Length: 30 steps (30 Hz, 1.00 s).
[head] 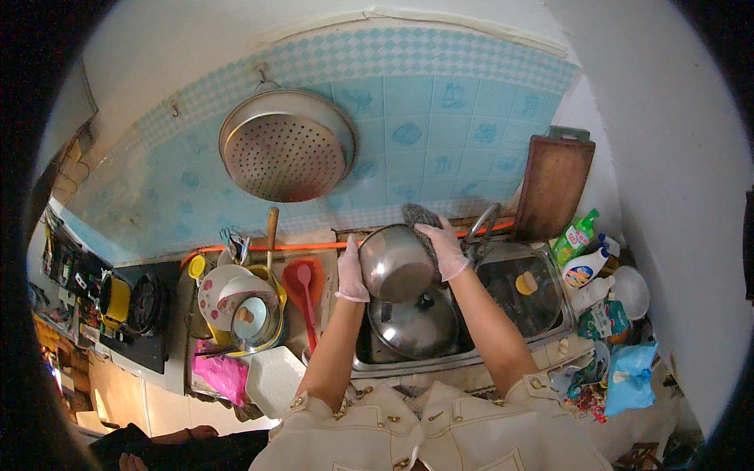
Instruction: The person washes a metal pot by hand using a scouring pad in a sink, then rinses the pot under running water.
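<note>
Both my hands wear thin, pale translucent gloves. My left hand (352, 272) grips the near-left side of a stainless steel pot (397, 263), which is tilted with its rounded outside showing above the sink. Against the pot's upper right rim, my right hand (443, 247) presses a dark grey scouring cloth (420, 216). Below the pot, a metal pan lid with a black knob (415, 329) lies in the left sink basin. The right basin (518, 294) holds what looks like a clear lid with a tan knob. A curved metal faucet (483, 221) stands behind the sink.
Stacked bowls (221, 294), a red spoon rest with a ladle (303, 282), a pink bag (221, 374) and a white hexagonal plate (275, 380) lie at left. A large steamer (287, 150) hangs on the wall. At right are a wooden cutting board (555, 185) and detergent bottles (585, 268).
</note>
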Available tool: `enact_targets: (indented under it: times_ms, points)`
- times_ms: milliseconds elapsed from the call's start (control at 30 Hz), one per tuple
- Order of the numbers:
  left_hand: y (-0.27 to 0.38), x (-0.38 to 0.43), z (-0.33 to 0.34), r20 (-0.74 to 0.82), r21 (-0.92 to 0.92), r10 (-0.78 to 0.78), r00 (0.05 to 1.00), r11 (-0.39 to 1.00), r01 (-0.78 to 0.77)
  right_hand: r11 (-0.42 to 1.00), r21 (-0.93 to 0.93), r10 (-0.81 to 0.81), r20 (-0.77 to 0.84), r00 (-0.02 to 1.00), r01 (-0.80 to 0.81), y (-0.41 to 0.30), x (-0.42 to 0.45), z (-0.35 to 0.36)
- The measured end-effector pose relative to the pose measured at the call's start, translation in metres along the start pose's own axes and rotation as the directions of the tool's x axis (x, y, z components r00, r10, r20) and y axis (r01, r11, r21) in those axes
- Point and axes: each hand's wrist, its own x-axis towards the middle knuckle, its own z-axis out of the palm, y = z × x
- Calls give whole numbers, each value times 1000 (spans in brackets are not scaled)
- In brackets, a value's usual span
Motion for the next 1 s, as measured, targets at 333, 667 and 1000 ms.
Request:
enact_targets:
  times_ms: [333, 667, 1000]
  points:
    - [-2, 11, 12, 18, 143, 17, 1000, 990, -20, 948, -299, -92, 64, 994, 107, -4, 20, 9]
    - [4, 6, 4, -12, -88, -51, 999, 995, 50, 999, -35, 8, 42, 999, -7, -1, 15, 5]
    - [3, 3, 3, 48, -63, 45, 998, 997, -42, 992, 88, 75, 124, 989, -86, -17, 3, 0]
